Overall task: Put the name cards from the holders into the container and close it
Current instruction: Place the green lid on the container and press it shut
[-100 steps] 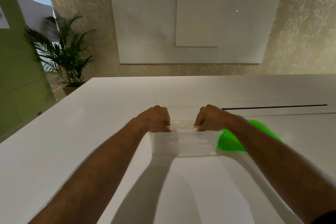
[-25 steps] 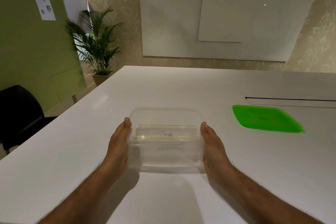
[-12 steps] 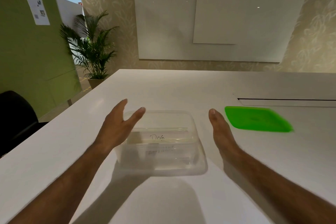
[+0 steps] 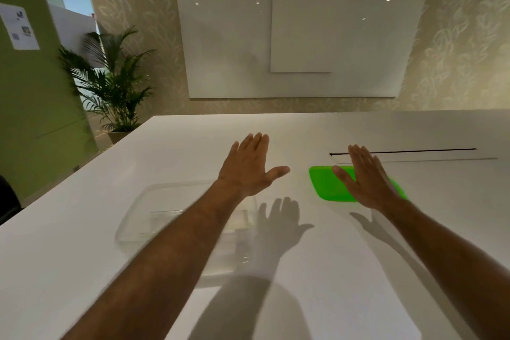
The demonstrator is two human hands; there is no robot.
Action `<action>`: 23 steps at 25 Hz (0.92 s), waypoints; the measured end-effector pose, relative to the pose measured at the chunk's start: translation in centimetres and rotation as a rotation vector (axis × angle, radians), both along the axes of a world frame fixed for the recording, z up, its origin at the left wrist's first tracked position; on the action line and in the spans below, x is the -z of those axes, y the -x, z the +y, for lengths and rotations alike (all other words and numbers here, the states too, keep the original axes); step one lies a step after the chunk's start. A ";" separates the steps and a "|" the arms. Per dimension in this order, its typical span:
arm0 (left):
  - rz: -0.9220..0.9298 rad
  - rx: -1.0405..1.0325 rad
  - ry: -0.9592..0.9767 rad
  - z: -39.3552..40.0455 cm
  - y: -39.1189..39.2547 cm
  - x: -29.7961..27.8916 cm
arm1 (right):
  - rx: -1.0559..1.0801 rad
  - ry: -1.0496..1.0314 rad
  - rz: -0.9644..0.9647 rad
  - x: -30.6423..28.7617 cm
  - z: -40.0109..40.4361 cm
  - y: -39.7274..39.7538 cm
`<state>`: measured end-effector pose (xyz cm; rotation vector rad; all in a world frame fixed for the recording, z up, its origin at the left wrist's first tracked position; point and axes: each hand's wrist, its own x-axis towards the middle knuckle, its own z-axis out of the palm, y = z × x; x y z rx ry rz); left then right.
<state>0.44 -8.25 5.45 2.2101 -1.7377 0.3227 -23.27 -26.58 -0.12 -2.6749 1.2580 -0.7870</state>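
A clear plastic container sits open on the white table, partly hidden under my left forearm; pale cards lie inside it, blurred. A bright green lid lies flat on the table to the container's right. My left hand hovers above the table beyond the container, palm down, fingers spread, holding nothing. My right hand is flat and open over the lid's right half, covering it; whether it touches the lid I cannot tell.
A dark cable slot runs across the table behind the lid. A potted palm stands past the table's left far corner, by a green wall. A black chair shows at the left edge.
Both hands let go of the container and rose away from it. The right hand moved right over the green lid; the left hand moved forward and right, past the container.
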 end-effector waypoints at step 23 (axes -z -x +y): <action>0.568 -0.126 -0.190 -14.2 10.6 11.0 | 0.210 -0.304 -0.097 6.6 -7.5 8.9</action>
